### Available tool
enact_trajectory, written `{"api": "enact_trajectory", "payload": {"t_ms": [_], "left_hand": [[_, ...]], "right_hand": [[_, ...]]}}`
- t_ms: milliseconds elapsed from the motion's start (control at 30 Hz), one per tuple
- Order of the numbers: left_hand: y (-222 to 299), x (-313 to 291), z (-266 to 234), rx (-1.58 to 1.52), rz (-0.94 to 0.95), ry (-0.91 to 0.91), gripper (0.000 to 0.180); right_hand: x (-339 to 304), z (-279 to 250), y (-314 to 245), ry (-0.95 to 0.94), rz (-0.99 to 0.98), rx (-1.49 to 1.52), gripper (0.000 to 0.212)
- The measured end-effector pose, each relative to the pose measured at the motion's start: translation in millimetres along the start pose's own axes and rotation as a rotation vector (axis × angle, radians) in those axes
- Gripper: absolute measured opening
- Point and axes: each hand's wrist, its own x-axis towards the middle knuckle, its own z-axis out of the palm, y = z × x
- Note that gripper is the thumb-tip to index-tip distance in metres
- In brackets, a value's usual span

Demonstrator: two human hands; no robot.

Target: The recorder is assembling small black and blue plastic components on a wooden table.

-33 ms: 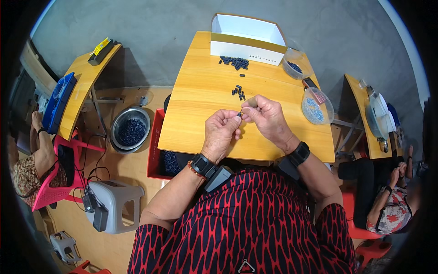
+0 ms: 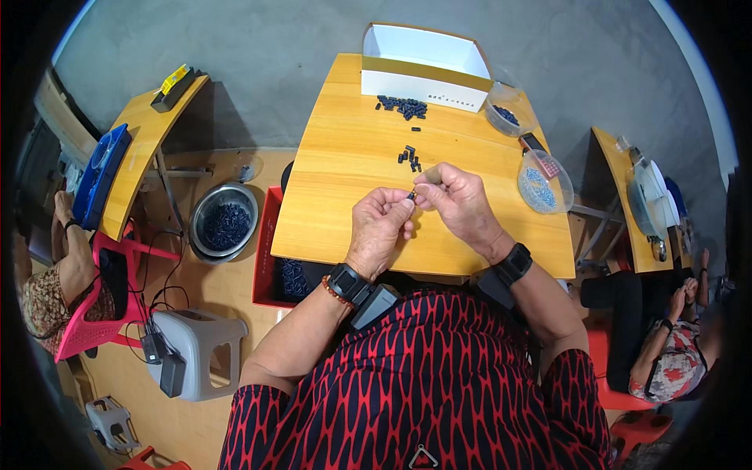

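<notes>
While left hand (image 2: 376,227) clamps small dark part (image 2: 412,196) between thumb and finger above near half of surface (image 2: 337,164), right hand (image 2: 460,202) pinches its far end. Part looks light, stiff, perhaps slippery; sides seem best hold. Similar pieces (image 2: 406,156) lie just beyond.

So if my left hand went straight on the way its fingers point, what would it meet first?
Probably your right hand, just beyond the small dark piece your left hand pinches; whether the hands touch is unclear.
</notes>
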Motion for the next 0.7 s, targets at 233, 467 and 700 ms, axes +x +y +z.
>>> {"api": "enact_trajectory", "payload": {"t_ms": [233,467,700], "left_hand": [[-0.9,0.2,-2.3,-0.022,-0.004,-0.017,0.005],[2.4,-1.3,3.0,0.025,0.003,0.051,0.005],[1.7,-4.3,5.5,0.022,0.011,0.068,0.005]], "right_hand": [[0.7,2.5,0.4,0.001,0.011,0.005,0.008],[3.6,3.2,-0.8,-0.009,-0.179,-0.189,0.006],[2.1,3.3,-2.6,-0.006,-0.266,-0.317,0.006]]}}
